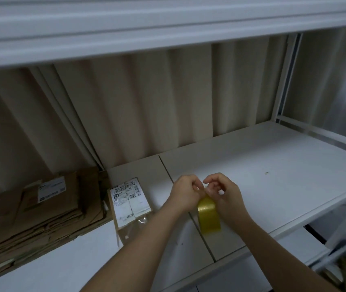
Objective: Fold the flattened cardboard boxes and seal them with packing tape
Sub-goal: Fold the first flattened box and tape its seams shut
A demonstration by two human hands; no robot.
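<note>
Presently the strip of packing tape [209, 216], yellowish and glossy, hangs from between the two hands above the white shelf board [273, 175], near its front edge and roughly midway along it. Judged from its sheen and the way it drapes, the tape is very light, limp and thin, sticky on one face, apt to fold onto itself or cling to skin; it is best taken by its top corners or extreme edges, kept taut. The left hand [185, 194] has its fingers curled and pinches the upper end of the strip on its left side; the right hand [223, 191] likewise has fingers curled, thumb and forefinger meeting at the strip's top right. The free length falls below the fingertips, between the wrists, apart from the shelf surface as far as can be told. No roll is visible. At the left, a small flattened box with shipping labels [128, 204] lies just beside the left forearm, and a stack of flattened cardboard boxes [41, 211] fills the left end of the shelf, well apart from the tape. No box appears folded yet.
</note>
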